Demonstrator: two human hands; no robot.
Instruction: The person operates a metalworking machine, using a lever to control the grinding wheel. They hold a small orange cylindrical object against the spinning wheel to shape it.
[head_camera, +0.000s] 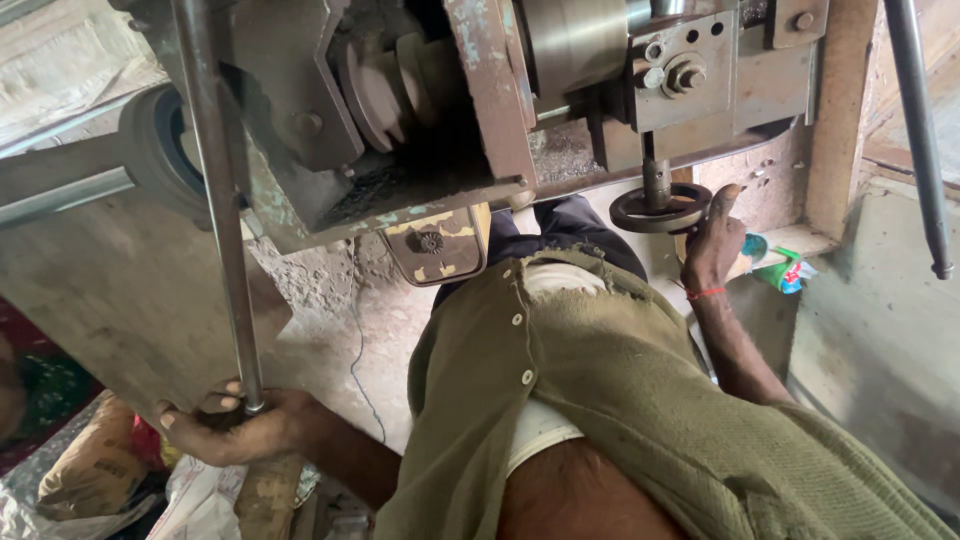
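A person stands against an old machine (420, 110), one hand on a rod, the other on a small wheel.

The worn metal machine fills the frame from 10 to 2 o'clock. A long steel rod (222, 220) runs down from 11 o'clock to 8 o'clock, where the left hand (232, 428) has its fingers closed around the lower end. At 2 o'clock the right hand (712, 250) grips the rim of the round dark handwheel (660, 208) under the machine, fingers curled on it.
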